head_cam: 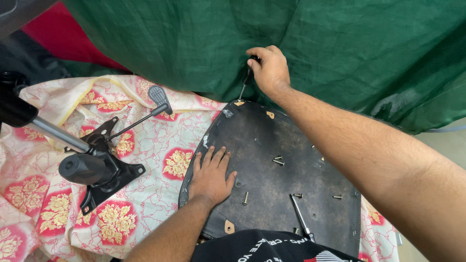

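A black chair seat base [272, 184] lies upside down in front of me. My left hand [209, 175] rests flat on its left part, fingers spread, holding nothing. My right hand [268, 69] reaches to the far edge and grips the black handle of a screwdriver [246, 81], whose thin shaft points down at a corner of the seat base. Several loose screws [277, 160] lie on the black surface. A second metal tool [301, 217] lies near the front edge.
A black chair tilt mechanism [104, 167] with a gas cylinder [51, 132] and a lever [158, 99] lies to the left on a cream and red floral cloth [141, 194]. A green cloth [340, 43] covers the back.
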